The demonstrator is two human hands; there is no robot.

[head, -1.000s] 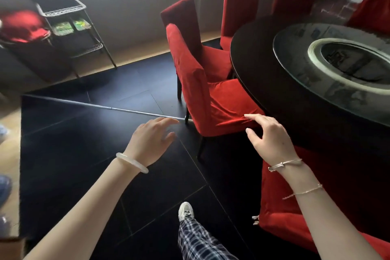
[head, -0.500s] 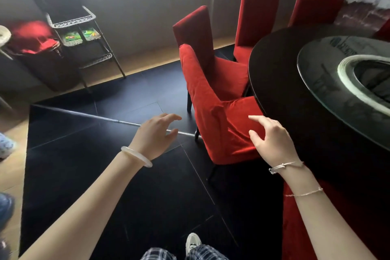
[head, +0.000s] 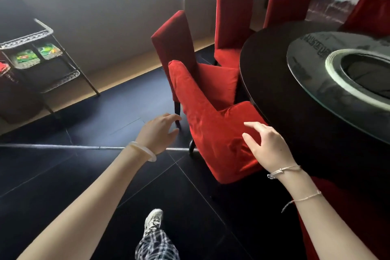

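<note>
Hands reaching for the nearest red-covered dining chair (head: 211,131), neither gripping it yet.
Reaching is the step in hand. The left hand (head: 159,133) hovers beside the chair's backrest, fingers spread and loosely bent, holding nothing. The right hand (head: 269,146) is open too, fingers apart over the seat edge; whether it touches the fabric cannot be told. The chair stands on the dark tiled floor (head: 84,175), its seat close to the rim of the round black table (head: 272,69), with another red chair (head: 175,44) just behind it. The next move likely calls for both hands to clasp backrest and seat firmly, then shift the chair without knocking the table.
</note>
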